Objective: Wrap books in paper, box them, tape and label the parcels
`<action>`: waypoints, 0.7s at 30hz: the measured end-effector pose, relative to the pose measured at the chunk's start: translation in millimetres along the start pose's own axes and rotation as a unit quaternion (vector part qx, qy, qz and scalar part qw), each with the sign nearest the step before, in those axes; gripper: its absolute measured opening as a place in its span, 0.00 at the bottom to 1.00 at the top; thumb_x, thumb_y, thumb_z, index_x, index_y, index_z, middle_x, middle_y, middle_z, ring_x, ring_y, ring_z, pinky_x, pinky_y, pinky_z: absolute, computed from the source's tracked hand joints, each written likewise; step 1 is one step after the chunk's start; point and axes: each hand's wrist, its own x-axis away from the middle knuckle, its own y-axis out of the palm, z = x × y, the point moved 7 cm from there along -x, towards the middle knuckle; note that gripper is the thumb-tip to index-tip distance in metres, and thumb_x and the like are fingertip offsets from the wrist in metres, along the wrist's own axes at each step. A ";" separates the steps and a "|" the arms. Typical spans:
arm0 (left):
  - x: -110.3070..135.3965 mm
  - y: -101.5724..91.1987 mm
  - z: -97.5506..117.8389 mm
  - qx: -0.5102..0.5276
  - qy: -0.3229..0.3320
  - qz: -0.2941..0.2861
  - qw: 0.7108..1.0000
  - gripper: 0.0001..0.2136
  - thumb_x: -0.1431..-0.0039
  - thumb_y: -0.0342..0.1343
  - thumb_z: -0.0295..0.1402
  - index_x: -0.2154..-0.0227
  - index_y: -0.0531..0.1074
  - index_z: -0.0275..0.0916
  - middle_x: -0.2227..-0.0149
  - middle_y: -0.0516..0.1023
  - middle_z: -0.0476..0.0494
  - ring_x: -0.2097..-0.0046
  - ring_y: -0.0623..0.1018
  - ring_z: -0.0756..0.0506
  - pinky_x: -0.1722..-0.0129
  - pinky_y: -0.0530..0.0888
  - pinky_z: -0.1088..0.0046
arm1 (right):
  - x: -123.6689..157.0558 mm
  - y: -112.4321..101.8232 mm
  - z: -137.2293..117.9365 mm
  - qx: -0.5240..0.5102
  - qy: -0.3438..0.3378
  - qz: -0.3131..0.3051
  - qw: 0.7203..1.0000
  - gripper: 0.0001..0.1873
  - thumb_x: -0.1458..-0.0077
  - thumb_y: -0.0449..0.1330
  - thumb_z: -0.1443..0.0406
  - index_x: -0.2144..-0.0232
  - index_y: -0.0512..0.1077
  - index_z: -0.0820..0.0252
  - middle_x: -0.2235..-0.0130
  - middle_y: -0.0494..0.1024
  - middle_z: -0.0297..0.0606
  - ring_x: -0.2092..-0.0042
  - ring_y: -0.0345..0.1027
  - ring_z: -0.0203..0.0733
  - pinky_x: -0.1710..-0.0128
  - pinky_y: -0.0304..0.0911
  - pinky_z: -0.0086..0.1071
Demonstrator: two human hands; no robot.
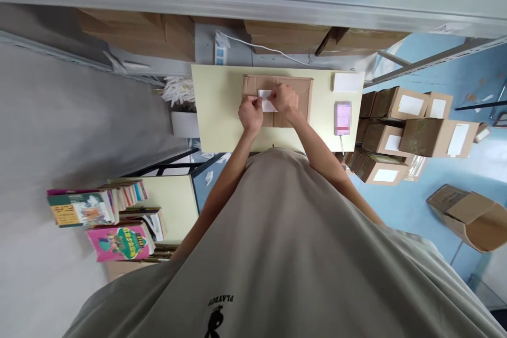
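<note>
Bench (217, 111): bears the box; a steady backing.
Cardboard box (271, 120): flat beneath both hands; its edges guide squaring.
Right hand (285, 99): curled over the paper's right side; cannot tell whether its grip is closed.
Left hand (251, 112): grip pinching the paper's left edge; best kept light.
White paper (265, 106): over the box's top, between the hands; keep it flat.

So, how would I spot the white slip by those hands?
Find the pale yellow table; near its middle lies brown cardboard. The white slip sits on it, between the left hand and right hand. The larger white rectangle at the table's far right corner lies off the cardboard.
</note>
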 end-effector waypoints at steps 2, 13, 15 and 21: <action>-0.2 -0.1 0.9 -0.005 -0.002 -0.005 1.000 0.05 0.25 0.62 0.34 0.60 0.80 0.44 0.51 0.90 0.38 0.47 0.86 0.37 0.37 0.78 0.58 | -9.3 -8.0 -7.8 -0.004 0.000 0.032 0.999 0.16 0.22 0.57 0.66 0.43 0.84 0.63 0.39 0.86 0.55 0.38 0.80 0.57 0.36 0.74 0.49; 5.5 -3.7 6.3 -0.032 -0.010 -0.019 0.999 0.06 0.24 0.62 0.32 0.61 0.78 0.46 0.52 0.89 0.38 0.45 0.86 0.35 0.39 0.77 0.57 | 16.4 14.6 -12.2 0.021 -0.018 -0.018 0.999 0.13 0.26 0.63 0.64 0.48 0.87 0.61 0.42 0.88 0.58 0.40 0.83 0.62 0.38 0.76 0.50; 6.4 -4.8 6.8 -0.038 0.001 -0.019 0.999 0.05 0.24 0.61 0.32 0.60 0.78 0.46 0.52 0.89 0.38 0.45 0.87 0.34 0.38 0.77 0.56 | 3.2 11.1 -14.6 0.006 -0.010 -0.001 1.000 0.13 0.26 0.63 0.63 0.48 0.87 0.60 0.43 0.89 0.55 0.40 0.83 0.60 0.39 0.77 0.48; 6.3 -6.4 4.2 -0.026 0.027 -0.042 0.998 0.06 0.26 0.61 0.29 0.51 0.80 0.45 0.53 0.89 0.38 0.43 0.87 0.34 0.36 0.78 0.55 | -20.3 9.1 -23.2 -0.010 -0.001 0.039 0.999 0.17 0.26 0.61 0.63 0.43 0.85 0.61 0.42 0.88 0.55 0.40 0.82 0.59 0.39 0.77 0.50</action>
